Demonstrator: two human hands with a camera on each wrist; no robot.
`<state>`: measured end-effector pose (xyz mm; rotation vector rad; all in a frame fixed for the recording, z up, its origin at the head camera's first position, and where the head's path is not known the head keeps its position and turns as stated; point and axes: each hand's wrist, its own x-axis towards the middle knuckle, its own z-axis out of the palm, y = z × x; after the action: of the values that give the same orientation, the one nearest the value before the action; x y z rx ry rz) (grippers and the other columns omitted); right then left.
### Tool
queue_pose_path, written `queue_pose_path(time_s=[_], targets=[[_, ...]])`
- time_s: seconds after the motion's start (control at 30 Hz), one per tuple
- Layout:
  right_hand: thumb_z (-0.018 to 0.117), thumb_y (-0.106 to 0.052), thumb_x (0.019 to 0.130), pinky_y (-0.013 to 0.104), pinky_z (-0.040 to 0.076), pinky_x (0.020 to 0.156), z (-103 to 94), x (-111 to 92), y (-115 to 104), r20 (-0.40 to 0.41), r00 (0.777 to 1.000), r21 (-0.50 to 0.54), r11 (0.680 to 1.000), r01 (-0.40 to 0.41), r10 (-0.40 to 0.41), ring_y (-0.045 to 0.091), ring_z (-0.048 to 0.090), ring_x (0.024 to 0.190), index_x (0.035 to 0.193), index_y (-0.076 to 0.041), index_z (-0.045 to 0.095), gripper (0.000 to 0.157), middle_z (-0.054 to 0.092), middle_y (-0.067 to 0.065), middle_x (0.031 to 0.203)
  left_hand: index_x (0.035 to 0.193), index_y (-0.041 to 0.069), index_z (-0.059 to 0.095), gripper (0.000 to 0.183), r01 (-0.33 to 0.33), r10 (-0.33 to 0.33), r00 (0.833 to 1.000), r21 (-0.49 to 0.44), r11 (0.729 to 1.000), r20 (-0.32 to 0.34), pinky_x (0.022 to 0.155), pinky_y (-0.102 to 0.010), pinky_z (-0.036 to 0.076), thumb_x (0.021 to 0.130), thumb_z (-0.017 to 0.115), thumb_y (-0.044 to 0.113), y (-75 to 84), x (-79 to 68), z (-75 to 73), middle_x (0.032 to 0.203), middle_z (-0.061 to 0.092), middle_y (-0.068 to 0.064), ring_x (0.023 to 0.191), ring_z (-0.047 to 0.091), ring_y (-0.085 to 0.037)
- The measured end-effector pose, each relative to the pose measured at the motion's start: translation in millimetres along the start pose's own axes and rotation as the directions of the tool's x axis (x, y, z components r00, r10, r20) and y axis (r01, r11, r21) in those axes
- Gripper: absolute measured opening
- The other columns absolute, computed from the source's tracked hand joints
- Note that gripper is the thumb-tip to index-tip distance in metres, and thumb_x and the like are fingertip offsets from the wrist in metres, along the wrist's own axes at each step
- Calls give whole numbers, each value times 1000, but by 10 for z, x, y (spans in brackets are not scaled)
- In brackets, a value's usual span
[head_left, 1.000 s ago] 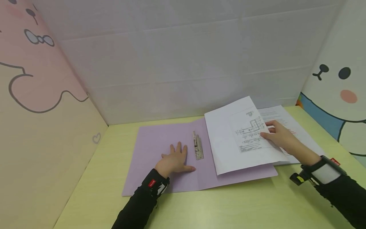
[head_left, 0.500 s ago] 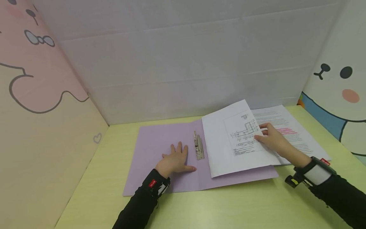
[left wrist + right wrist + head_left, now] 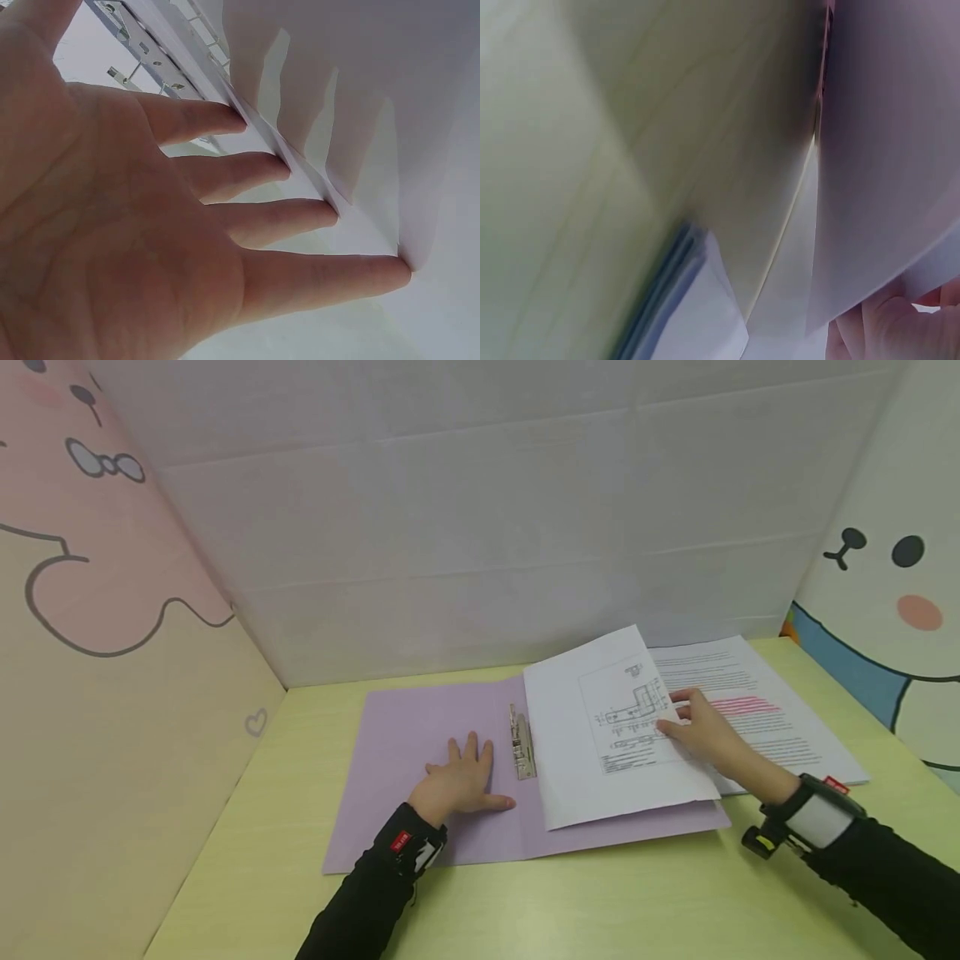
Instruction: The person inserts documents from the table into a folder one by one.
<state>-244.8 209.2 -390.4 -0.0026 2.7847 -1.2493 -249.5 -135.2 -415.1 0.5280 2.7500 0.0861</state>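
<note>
A purple paper folder [image 3: 420, 718] lies spread on the table in the head view. My left hand [image 3: 453, 785] rests on its left cover, fingers straight and spread. The left wrist view shows the straight fingers [image 3: 322, 281] reaching to the surface. A metal file clip [image 3: 522, 747] is fixed beside the folder's crease. My right hand [image 3: 705, 731] pinches the right edge of a white sheet of paper [image 3: 570, 760] printed with a line drawing. The sheet slants over the folder's right cover, its left edge next to the clip. In the right wrist view the held sheet [image 3: 892, 150] hides most of the hand.
A stack of printed papers [image 3: 802, 739] with pink highlighting lies right of the folder, partly under the sheet and right hand. A white wall [image 3: 480, 527] stands behind the yellow table [image 3: 600, 910], with cartoon-printed panels at both sides.
My right hand has drawn the sheet leftward and slightly down, bringing its left edge up to the clip. More of the printed stack shows. The left hand stays in place.
</note>
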Motion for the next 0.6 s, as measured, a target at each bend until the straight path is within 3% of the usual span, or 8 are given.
queue_pose_path(time_s=[0.23, 0.43, 0.6], targets=[[50, -18, 94, 54, 45, 86, 89, -8, -43, 10, 1000, 40, 999, -8, 8, 46, 48, 109, 137, 12, 17, 63, 36, 43, 129, 149, 5, 17, 106, 0, 0, 1000, 3, 1000, -3, 87, -78, 28, 74, 55, 69, -3, 20, 20, 154, 8, -24, 134, 7, -49], [50, -17, 93, 58, 42, 91, 138, -13, -47, 11, 1000, 43, 999, -16, 15, 50, 43, 113, 137, 12, 16, 62, 33, 43, 131, 149, 5, 17, 106, 4, -4, 1000, 2, 1000, -3, 87, -78, 27, 73, 55, 70, -7, 32, 28, 154, 8, -24, 134, 7, -48], [49, -16, 93, 51, 49, 83, 179, -30, -58, 20, 1000, 50, 999, -1, 0, 43, 53, 102, 137, 12, 16, 61, 38, 42, 127, 149, 5, 17, 106, 7, -7, 1000, 6, 1000, 2, 87, -78, 28, 74, 55, 69, 1, 22, 19, 154, 8, -24, 134, 7, -48]])
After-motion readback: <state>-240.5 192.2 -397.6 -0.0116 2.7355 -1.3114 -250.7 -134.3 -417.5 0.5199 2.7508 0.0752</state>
